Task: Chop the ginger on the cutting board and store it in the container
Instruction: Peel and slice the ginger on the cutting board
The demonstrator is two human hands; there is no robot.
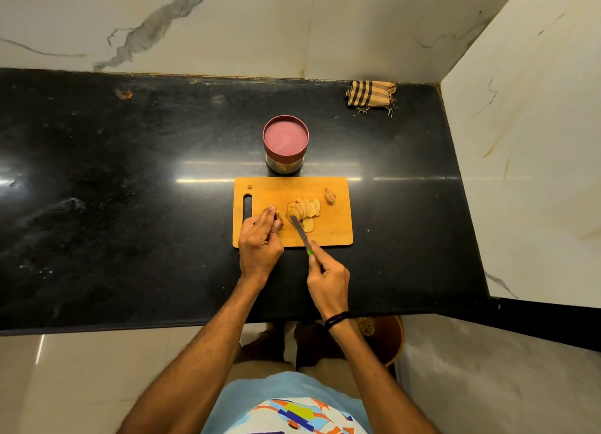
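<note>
A wooden cutting board point(331, 232) lies on the black counter. Pale ginger slices point(307, 209) are fanned out at its middle, and a brown ginger end piece point(330, 196) sits at its far right. My left hand point(260, 241) pinches a small dark ginger piece point(278, 218) at the board's left. My right hand point(328, 282) grips a green-handled knife point(300, 233), its blade tip resting against the slices. A round container point(285, 147) with a maroon lid on stands just behind the board.
A folded striped cloth point(370, 96) lies at the counter's back right. Marble walls close the back and right side. The black counter point(130, 189) stretches wide to the left. A brown stool or bin point(387, 336) stands on the floor below.
</note>
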